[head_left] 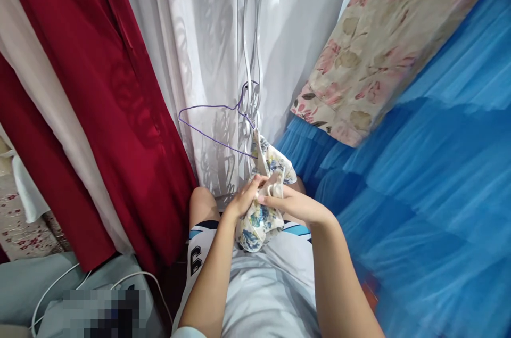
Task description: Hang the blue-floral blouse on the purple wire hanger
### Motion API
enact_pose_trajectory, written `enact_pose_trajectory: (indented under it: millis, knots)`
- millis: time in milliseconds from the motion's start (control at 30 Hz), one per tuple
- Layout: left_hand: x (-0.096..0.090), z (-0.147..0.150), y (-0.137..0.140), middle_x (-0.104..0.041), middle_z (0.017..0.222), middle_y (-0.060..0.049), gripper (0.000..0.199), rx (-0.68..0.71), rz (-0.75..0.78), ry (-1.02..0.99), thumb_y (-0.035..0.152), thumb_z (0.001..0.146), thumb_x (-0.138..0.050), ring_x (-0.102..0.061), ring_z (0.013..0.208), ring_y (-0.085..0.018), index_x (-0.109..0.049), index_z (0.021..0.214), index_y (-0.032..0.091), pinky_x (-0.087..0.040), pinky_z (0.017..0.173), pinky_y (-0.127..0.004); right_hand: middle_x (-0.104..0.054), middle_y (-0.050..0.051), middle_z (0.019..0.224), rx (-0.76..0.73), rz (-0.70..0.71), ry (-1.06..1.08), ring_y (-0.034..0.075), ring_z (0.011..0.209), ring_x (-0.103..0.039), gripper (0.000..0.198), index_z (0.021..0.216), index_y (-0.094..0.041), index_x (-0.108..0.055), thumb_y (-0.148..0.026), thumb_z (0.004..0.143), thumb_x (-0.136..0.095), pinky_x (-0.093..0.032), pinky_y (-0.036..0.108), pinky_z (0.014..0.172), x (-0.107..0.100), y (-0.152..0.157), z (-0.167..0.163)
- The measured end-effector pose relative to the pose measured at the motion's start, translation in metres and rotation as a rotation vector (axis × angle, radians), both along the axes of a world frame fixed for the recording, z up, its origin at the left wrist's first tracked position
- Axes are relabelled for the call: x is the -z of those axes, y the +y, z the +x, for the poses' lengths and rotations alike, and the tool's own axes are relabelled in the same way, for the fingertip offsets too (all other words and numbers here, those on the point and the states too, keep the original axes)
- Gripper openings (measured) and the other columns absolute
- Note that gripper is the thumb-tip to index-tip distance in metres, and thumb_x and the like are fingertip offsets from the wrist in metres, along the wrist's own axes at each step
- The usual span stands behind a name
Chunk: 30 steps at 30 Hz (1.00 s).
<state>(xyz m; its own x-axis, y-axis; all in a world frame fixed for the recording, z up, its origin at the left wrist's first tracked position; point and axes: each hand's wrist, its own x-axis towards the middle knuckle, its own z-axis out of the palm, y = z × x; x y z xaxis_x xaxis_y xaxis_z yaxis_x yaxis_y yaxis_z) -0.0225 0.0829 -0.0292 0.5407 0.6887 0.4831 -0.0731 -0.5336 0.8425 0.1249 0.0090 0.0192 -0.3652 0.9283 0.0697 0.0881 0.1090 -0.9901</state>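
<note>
A small white garment [252, 229] with a blue and yellow floral print hangs bunched in front of my lap. My left hand [244, 198] grips its left side, with the fingertips partly hidden by the cloth. From the right, my right hand [293, 203] is closed on the same garment, its thumb pressing on the pale inner edge. The upper part of the cloth rests on the right side of a thin purple clothes hanger [207, 136], whose left arm is bare. That hanger is hooked on a white metal frame [246, 45].
White curtains [211, 34] hang behind the hanger, and dark red cloth [107, 93] at the left. To the right are a pink floral cloth [347, 61] and layered blue tulle [435, 194]. White cables [139, 274] loop over a grey surface [96, 285] at lower left.
</note>
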Motion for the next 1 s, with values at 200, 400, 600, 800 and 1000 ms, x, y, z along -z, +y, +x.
enact_pose_trajectory:
  millis: [200, 400, 600, 800, 1000]
  knots:
    - [0.031, 0.015, 0.0, -0.07, 0.079, -0.006, 0.061, -0.072, 0.322, 0.1, 0.052, 0.101, -0.022, -0.064, 0.077, -0.019, -0.065, 0.073, 0.019, -0.049, 0.097, -0.038, -0.056, -0.001, 0.061, 0.192, 0.183, -0.312, 0.012, 0.057, -0.043, 0.026, 0.067, -0.015, -0.065, -0.037, 0.079, -0.07, -0.037, 0.023, 0.049, 0.003, 0.006, 0.024]
    - [0.054, -0.004, 0.013, -0.058, 0.061, 0.0, 0.051, -0.043, 0.476, 0.262, 0.05, 0.099, -0.038, -0.062, 0.065, -0.016, -0.055, 0.06, 0.021, -0.035, 0.114, -0.046, -0.058, 0.001, 0.063, 0.149, 0.193, -0.355, 0.012, 0.057, -0.043, 0.022, 0.074, -0.014, -0.071, -0.035, 0.078, -0.07, -0.035, 0.024, 0.051, -0.018, -0.016, 0.05]
    - [0.049, -0.065, 0.033, -0.062, 0.065, 0.002, 0.041, -0.104, 0.444, 0.443, 0.048, 0.09, -0.058, -0.063, 0.069, -0.014, -0.061, 0.059, 0.02, -0.022, 0.12, -0.051, -0.063, 0.003, 0.062, 0.303, 0.22, -0.257, 0.015, 0.052, -0.051, 0.026, 0.068, -0.014, -0.072, -0.038, 0.067, -0.082, -0.038, 0.027, 0.048, -0.039, -0.027, 0.089]
    - [0.022, -0.115, 0.02, -0.067, 0.081, -0.004, 0.028, -0.115, 0.087, 0.215, 0.043, 0.082, -0.067, -0.063, 0.085, -0.021, -0.071, 0.072, 0.018, -0.048, 0.096, -0.043, -0.069, 0.002, 0.07, 0.658, 0.58, 0.043, 0.016, 0.061, -0.061, 0.032, 0.077, -0.017, -0.072, -0.042, 0.063, -0.086, -0.046, 0.027, 0.055, -0.077, 0.053, 0.111]
    - [-0.009, -0.136, -0.004, -0.038, 0.055, 0.004, 0.041, -0.087, -0.308, -0.127, 0.035, 0.07, -0.078, -0.034, 0.052, -0.006, -0.046, 0.055, 0.014, -0.027, 0.049, -0.019, -0.07, 0.002, 0.07, 0.373, 0.336, 0.122, 0.017, 0.063, -0.064, 0.041, 0.078, -0.017, -0.07, -0.053, 0.064, -0.083, -0.051, 0.026, 0.058, -0.095, 0.143, 0.076]
